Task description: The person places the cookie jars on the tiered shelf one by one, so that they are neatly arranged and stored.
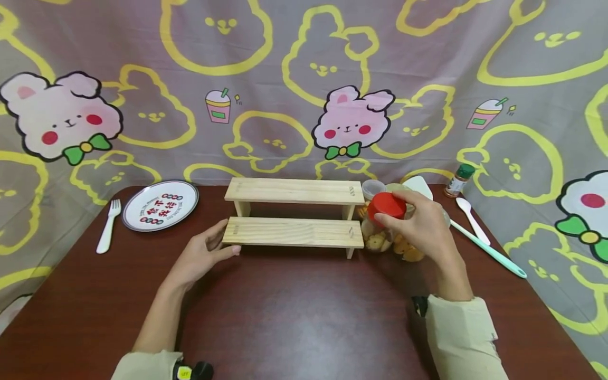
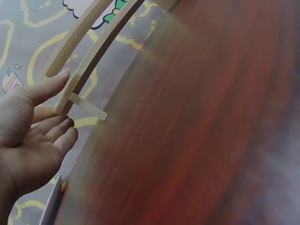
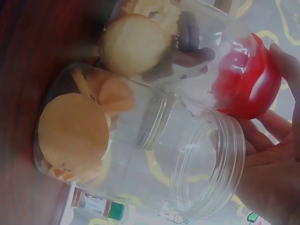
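Observation:
My left hand [image 1: 201, 253] grips the left end of the lower shelf of a two-tier wooden stand [image 1: 292, 231]. In the left wrist view its thumb lies on one side of the board and the index finger on the other; the remaining fingers are loosely bent. My right hand [image 1: 424, 224] holds a red lid [image 1: 387, 207] by its rim, thumb on the near side. The lid is at the mouth of a clear jar with biscuits [image 1: 377, 241], right beside the stand. Close by stands an open, lidless jar [image 3: 206, 161] with round biscuits low inside.
At the back left are a white plate [image 1: 161, 206] with red lettering and a white fork [image 1: 109, 227]. On the right lie a spatula [image 1: 494, 253] with a mint handle and a white spoon [image 1: 473, 220], near a green-capped shaker bottle [image 1: 458, 181]. A patterned cloth [image 1: 275, 63] hangs behind the table.

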Available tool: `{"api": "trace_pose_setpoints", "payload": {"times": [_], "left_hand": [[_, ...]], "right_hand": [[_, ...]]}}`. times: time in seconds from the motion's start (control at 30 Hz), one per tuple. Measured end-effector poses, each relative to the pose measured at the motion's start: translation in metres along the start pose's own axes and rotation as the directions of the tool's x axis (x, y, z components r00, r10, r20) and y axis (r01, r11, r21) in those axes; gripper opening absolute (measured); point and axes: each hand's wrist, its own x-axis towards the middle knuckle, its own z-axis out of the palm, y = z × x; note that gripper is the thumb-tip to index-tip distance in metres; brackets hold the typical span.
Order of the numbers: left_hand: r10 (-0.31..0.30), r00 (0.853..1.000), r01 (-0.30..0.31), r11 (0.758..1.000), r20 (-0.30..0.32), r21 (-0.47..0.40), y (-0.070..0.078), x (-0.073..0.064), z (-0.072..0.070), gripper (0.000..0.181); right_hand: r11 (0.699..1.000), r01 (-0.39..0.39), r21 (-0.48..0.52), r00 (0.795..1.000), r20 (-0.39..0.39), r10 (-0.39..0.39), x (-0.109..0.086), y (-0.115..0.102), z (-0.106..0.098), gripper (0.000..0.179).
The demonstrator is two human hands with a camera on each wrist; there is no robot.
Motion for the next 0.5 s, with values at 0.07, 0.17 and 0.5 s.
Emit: {"api": "trace_pose_setpoints", "payload": {"times": [0.07,0.17,0.5], "left_hand": [[0.001,1.0,-0.001,1.0,-0.005,0.008,0.001,-0.001,0.0,0.085],[0.01,1.0,-0.01,1.0,-0.006,0.027,0.002,-0.002,0.002,0.083],[0.039,0.999,-0.038,0.999,-0.034,0.022,0.003,0.001,0.002,0.08]], "right_hand": [[1.0,-0.007,0.013,1.0,-0.016,0.007,0.0,-0.001,-0.001,0.053],[0.999,-0.005,0.044,0.999,-0.042,0.007,0.0,-0.003,-0.004,0.052],[0.971,-0.016,0.237,0.986,-0.156,0.055,0.014,-0.015,-0.017,0.053]]}}
